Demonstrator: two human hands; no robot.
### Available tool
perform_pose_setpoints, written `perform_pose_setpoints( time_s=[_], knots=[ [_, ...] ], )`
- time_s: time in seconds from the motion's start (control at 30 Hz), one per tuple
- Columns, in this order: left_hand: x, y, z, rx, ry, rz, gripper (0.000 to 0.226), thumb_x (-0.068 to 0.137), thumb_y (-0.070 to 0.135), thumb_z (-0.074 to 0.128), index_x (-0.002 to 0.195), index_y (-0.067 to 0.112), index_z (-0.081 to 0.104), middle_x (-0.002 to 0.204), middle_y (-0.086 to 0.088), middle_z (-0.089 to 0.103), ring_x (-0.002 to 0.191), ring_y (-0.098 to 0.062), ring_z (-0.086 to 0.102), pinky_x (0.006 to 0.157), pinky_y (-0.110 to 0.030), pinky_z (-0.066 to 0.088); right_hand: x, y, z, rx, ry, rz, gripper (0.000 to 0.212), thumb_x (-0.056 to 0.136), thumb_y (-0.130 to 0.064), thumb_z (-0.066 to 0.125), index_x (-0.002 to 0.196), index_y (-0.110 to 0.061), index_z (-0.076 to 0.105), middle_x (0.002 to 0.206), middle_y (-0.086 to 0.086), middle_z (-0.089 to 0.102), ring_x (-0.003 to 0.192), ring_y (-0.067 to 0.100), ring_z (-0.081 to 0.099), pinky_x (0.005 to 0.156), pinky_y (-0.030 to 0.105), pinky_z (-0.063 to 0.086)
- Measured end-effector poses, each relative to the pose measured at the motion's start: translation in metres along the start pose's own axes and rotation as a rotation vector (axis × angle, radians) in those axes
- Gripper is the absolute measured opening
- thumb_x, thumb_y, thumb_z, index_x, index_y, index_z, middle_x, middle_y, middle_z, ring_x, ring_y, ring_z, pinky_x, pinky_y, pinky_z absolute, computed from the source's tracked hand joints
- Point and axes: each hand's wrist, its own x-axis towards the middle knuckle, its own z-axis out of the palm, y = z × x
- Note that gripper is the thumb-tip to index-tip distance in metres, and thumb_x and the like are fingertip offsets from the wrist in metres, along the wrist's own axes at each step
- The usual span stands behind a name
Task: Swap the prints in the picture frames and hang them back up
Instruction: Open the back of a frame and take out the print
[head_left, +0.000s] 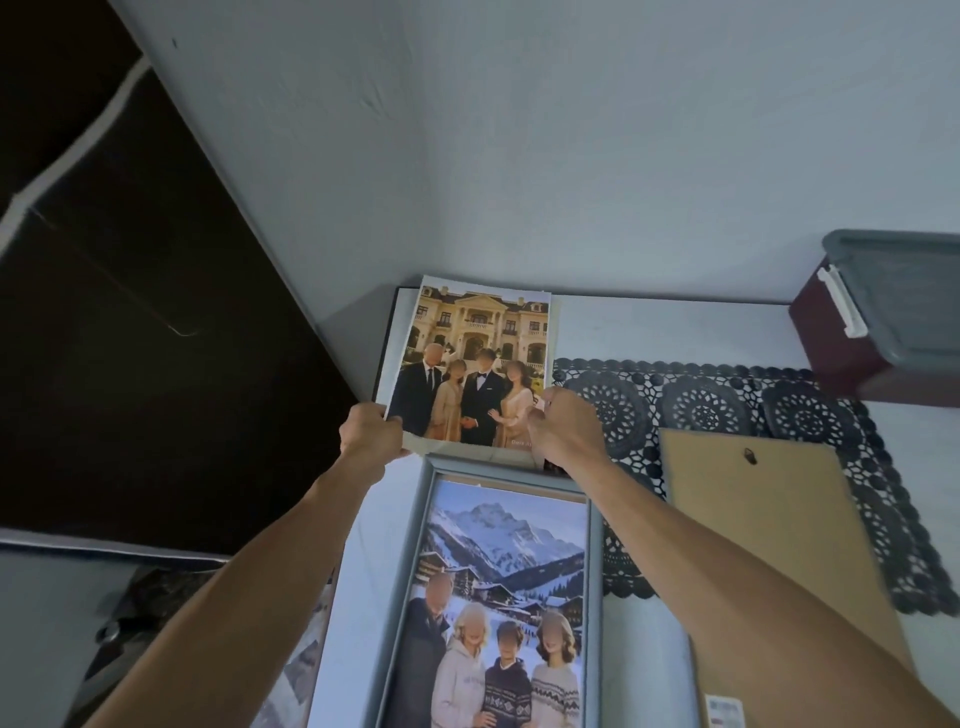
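Gripping the mansion print (475, 358) by its lower corners, our left hand (371, 436) and right hand (566, 431) hold it over a dark frame (388, 338) beyond them. Its paper curls slightly. We judge the swap midway: the mountain print (498, 571) sits in the grey frame (498, 465) nearer us, the backing board (769, 530) lies loose to the right, and nothing is hung.

Grey frame (596, 545) cut off below; box (904, 296) cut off right.
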Motion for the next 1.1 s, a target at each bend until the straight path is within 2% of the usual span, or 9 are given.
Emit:
perform_pose_setpoints(
  time_s=[0.13,0.27,0.4,0.5,0.57,0.7,0.8,0.9,1.1],
  knots=[
    [-0.009,-0.003,0.004,0.039,-0.029,0.046,0.021,0.095,0.005,0.06,0.081,0.017,0.05,0.099,-0.015,0.058,0.088,-0.03,0.068,0.072,-0.039,0.062,-0.001,0.002,-0.001,0.028,0.013,-0.043,0.033,0.098,-0.018,0.059,0.128,-0.003,0.061,0.127,0.014,0.064,0.116,0.03,0.061,0.098,0.037,0.048],
    [-0.011,-0.004,0.012,0.219,-0.052,0.15,0.009,0.095,0.012,0.062,0.096,0.014,0.053,0.094,-0.01,0.058,0.082,-0.026,0.068,0.074,-0.043,0.062,0.001,0.014,0.0,0.003,0.025,-0.049,0.021,0.095,-0.019,0.063,0.111,-0.008,0.07,0.116,0.014,0.065,0.095,0.028,0.066,0.085,0.034,0.055],
    [-0.016,-0.002,0.019,0.415,-0.022,0.225,0.016,0.093,0.019,0.064,0.105,0.012,0.056,0.099,-0.011,0.061,0.084,-0.026,0.065,0.073,-0.042,0.061,0.0,0.025,-0.002,-0.022,0.058,-0.047,0.016,0.091,-0.019,0.068,0.101,-0.008,0.073,0.102,0.013,0.067,0.086,0.026,0.065,0.071,0.031,0.054],
    [-0.019,-0.002,0.025,0.635,0.008,0.348,0.039,0.095,0.023,0.062,0.13,0.008,0.051,0.115,-0.015,0.055,0.082,-0.025,0.06,0.066,-0.034,0.053,0.003,0.033,0.0,0.011,0.054,-0.037,0.015,0.091,-0.017,0.067,0.102,-0.008,0.073,0.102,0.013,0.066,0.085,0.024,0.064,0.072,0.034,0.056],
    [-0.024,-0.002,0.028,0.707,0.016,0.366,0.037,0.098,0.029,0.058,0.127,0.008,0.053,0.12,-0.016,0.05,0.08,-0.024,0.057,0.064,-0.031,0.046,0.002,0.034,-0.002,0.041,0.052,-0.047,0.017,0.092,-0.015,0.065,0.105,-0.009,0.073,0.104,0.011,0.068,0.087,0.024,0.066,0.074,0.034,0.057],
    [-0.028,-0.001,0.031,0.822,0.029,0.373,0.042,0.098,0.034,0.056,0.128,0.005,0.05,0.129,-0.019,0.044,0.113,-0.037,0.053,0.088,-0.04,0.048,-0.003,0.038,-0.013,0.115,0.011,-0.058,0.015,0.096,-0.009,0.057,0.094,-0.004,0.071,0.093,0.006,0.064,0.071,0.013,0.057,0.051,0.011,0.038],
    [-0.036,0.003,0.032,0.862,0.07,0.367,0.05,0.096,0.039,0.056,0.132,0.007,0.045,0.133,-0.019,0.042,0.124,-0.04,0.044,0.098,-0.047,0.044,-0.006,0.043,-0.016,0.133,0.015,-0.072,0.033,0.099,-0.008,0.05,0.071,-0.027,0.05,0.079,-0.005,0.056,0.082,0.017,0.053,0.065,0.018,0.037],
    [-0.047,0.007,0.04,0.809,0.1,0.479,0.041,0.098,0.036,0.052,0.131,0.012,0.046,0.13,-0.016,0.042,0.119,-0.034,0.043,0.095,-0.045,0.042,-0.01,0.048,-0.02,0.142,0.036,-0.082,0.024,0.1,-0.009,0.05,0.115,-0.003,0.068,0.117,0.01,0.069,0.111,0.026,0.063,0.095,0.03,0.048],
    [-0.087,0.022,0.083,0.549,-0.131,0.725,0.025,0.099,0.025,0.05,0.119,0.015,0.06,0.114,-0.008,0.06,0.094,-0.024,0.061,0.086,-0.043,0.054,-0.025,0.066,-0.042,0.198,0.073,-0.155,0.027,0.1,-0.01,0.051,0.121,-0.009,0.067,0.118,0.003,0.07,0.102,0.015,0.064,0.091,0.023,0.049]
  ],
)
